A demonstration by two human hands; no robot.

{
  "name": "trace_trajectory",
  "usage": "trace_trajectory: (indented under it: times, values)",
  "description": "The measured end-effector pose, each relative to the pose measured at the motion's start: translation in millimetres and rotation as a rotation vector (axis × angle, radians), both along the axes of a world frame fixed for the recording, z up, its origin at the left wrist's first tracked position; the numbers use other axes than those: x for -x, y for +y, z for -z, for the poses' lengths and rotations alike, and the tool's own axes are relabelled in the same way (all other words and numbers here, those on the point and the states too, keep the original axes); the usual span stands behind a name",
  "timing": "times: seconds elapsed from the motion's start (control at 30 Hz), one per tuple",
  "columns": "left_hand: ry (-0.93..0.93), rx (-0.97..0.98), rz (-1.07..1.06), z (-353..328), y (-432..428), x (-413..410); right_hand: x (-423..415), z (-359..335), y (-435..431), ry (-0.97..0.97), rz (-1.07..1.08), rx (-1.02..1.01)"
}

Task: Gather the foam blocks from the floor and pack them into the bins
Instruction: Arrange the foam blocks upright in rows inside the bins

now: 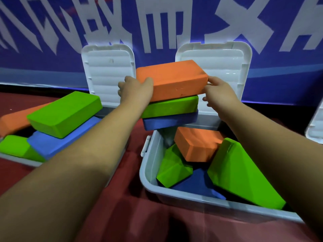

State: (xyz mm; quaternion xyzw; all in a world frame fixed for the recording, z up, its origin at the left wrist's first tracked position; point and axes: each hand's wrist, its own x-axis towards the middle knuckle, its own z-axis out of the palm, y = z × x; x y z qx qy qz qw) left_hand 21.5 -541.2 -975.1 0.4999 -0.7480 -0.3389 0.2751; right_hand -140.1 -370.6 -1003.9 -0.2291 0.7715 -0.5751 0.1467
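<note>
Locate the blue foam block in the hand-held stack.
Head view, centre: the blue foam block lies lowest, under the green foam block and orange foam block, between the left hand and right hand, over the far edge of the right grey plastic bin.

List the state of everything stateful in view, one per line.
orange block, tops a stack on green block and blue block
left hand, grips orange block's left end
right hand, touches orange block's right end
right bin, open, partly filled with blocks
left bin, open, blocks piled past rim
</note>
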Motion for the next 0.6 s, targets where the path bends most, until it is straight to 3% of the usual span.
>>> trace_trajectory:
  times: [0.13,0.2,0.33,0.47,0.6]
  values:
    - [0.085,0.691,0.204,-5.3,28.2,10.9,13.7,6.5,24.3,0.046,0.054,-0.139]
    - [0.168,0.849,0.420,-6.9,48.4,25.8,23.6,7.0,45.3,0.057,0.095,-0.204]
    - [0.127,0.648,0.874,16.3,98.8,62.7,45.9,12.0,88.6,0.050,0.171,-0.329]
    - [-0.168,0.340,0.877,63.9,130.6,93.5,62.5,24.8,124.9,0.157,0.192,-0.618]
    - [-0.375,0.146,0.877,91.6,153.1,110.5,63.8,29.0,154.1,0.055,0.134,-0.723]
